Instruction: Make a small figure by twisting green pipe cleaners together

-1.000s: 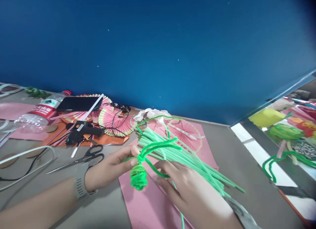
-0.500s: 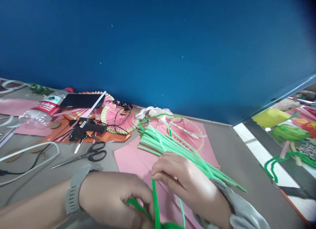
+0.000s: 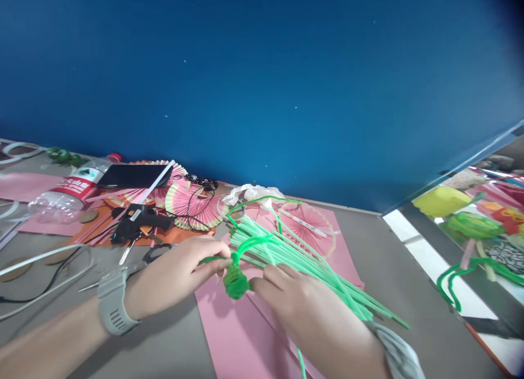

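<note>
A coiled lump of green pipe cleaner (image 3: 236,282) hangs between my hands above pink paper (image 3: 229,335). Just over the lump, my left hand (image 3: 184,270) pinches the green stem, thumb and fingertips together. My right hand (image 3: 301,302) has its fingers closed at the lump's right edge; what lies within that pinch is mostly hidden. From the top of the lump, a loose green end (image 3: 256,240) curves up and to the right. A bundle of light green pipe cleaners (image 3: 295,259) lies behind and partly under my right hand.
At left lie a black glue gun (image 3: 141,222), a phone (image 3: 131,176), a plastic bottle (image 3: 69,191) and white cable (image 3: 45,259). Scissors (image 3: 158,252) are partly covered by my left hand. Pleated pink paper fans (image 3: 194,202) and a marker (image 3: 303,223) sit near the blue wall (image 3: 262,95).
Both hands have lifted the green coil up into full view. My left hand has moved up and left, now pinching the stem; my right hand is slightly lower, at the coil's side.
</note>
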The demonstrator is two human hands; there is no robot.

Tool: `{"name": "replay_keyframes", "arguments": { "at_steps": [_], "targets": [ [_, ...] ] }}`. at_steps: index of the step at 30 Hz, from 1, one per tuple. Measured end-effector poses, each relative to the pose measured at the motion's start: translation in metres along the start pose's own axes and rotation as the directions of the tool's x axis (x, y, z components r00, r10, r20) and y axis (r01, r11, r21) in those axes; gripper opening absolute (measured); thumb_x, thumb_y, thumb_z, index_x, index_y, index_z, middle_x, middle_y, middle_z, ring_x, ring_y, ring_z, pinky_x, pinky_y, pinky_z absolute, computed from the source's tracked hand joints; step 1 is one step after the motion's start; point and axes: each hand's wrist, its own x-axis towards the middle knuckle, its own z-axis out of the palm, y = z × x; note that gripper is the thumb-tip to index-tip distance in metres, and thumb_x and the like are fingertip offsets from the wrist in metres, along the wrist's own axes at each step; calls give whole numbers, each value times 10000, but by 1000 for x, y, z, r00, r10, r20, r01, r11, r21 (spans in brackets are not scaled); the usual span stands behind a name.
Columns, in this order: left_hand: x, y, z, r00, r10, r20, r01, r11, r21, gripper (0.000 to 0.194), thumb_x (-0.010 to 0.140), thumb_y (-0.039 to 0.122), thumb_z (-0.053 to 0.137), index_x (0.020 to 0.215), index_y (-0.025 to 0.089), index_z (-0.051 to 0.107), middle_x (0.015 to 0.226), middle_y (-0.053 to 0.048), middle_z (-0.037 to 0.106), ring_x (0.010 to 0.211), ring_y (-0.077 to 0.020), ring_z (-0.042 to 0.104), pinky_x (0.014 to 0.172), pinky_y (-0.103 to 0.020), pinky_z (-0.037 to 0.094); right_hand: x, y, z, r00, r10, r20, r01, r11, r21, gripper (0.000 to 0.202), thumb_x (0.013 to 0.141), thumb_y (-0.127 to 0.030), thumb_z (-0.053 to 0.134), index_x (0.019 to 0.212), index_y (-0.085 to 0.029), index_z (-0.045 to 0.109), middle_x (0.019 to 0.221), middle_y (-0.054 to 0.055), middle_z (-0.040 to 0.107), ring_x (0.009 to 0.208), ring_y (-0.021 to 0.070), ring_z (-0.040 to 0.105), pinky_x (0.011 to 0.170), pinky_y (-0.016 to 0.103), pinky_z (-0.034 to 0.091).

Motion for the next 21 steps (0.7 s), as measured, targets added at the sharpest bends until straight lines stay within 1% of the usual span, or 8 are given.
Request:
{"name": "replay_keyframes", "arguments": {
  "at_steps": [5, 9, 12, 14, 15, 16, 18, 21],
  "targets": [
    [-1, 4, 11, 989, 78, 128, -106, 968, 228, 219, 912, 267, 410, 758, 197, 549, 752, 13, 586, 746, -161, 511, 683, -260, 335, -6, -3, -16, 993, -119, 5, 119, 982, -148, 227, 741, -46, 595, 919, -187, 586, 787, 0, 614, 618, 161, 516, 511, 280, 361],
    [-5, 11, 27, 970, 82, 230, -140, 958, 249, 183, 876, 201, 441, 743, 187, 565, 765, -6, 609, 741, -175, 524, 692, -283, 352, 0, -9, -11, 969, -237, -70, 230, 969, -89, 96, 842, -112, 530, 785, -164, 587, 710, 12, 604, 616, 154, 501, 530, 281, 349],
    [-9, 15, 32, 913, 146, 381, -123, 989, -85, 89, 828, 167, 516, 806, 188, 599, 822, -10, 633, 807, -174, 560, 741, -263, 398, 6, -6, -3, 972, -223, -72, 234, 925, 298, 126, 881, -139, 508, 790, -172, 589, 697, -6, 627, 643, 121, 537, 580, 235, 396],
    [-11, 16, 33, 856, 195, 479, 12, 918, -395, 91, 840, 224, 528, 810, 180, 603, 788, -5, 626, 780, -158, 580, 730, -242, 430, 9, -2, 7, 990, -111, -90, 143, 789, 598, 93, 890, -196, 518, 813, -188, 568, 692, -32, 635, 622, 85, 566, 582, 183, 425],
    [-12, 16, 33, 851, 207, 484, 82, 856, -511, 131, 843, 279, 534, 795, 174, 596, 757, -3, 611, 742, -148, 577, 705, -235, 438, 10, 0, 12, 993, -25, -114, 96, 723, 684, 114, 889, -257, 524, 800, -190, 546, 674, -40, 625, 590, 76, 568, 555, 170, 430],
    [-13, 16, 34, 865, 214, 453, 121, 788, -603, 183, 840, 333, 538, 775, 168, 582, 735, -1, 590, 705, -137, 561, 675, -230, 438, 10, 1, 18, 990, 40, -135, 69, 697, 714, 157, 896, -310, 501, 796, -191, 515, 653, -42, 608, 555, 75, 561, 522, 170, 431],
    [-15, 14, 36, 932, 187, 311, 104, 683, -723, 250, 829, 403, 546, 753, 165, 544, 708, 11, 537, 659, -114, 503, 624, -213, 413, 12, 1, 27, 977, 119, -179, 43, 708, 704, 208, 910, -358, 447, 783, -195, 466, 642, -35, 576, 542, 91, 545, 498, 193, 428],
    [-13, 11, 34, 995, 77, 67, -2, 671, -742, 247, 874, 386, 489, 754, 172, 513, 703, 27, 469, 634, -92, 428, 592, -194, 365, 13, -5, 32, 960, 192, -202, -23, 779, 627, 160, 920, -238, 405, 778, -195, 465, 704, -12, 566, 609, 117, 539, 554, 232, 419]
  ]
}}
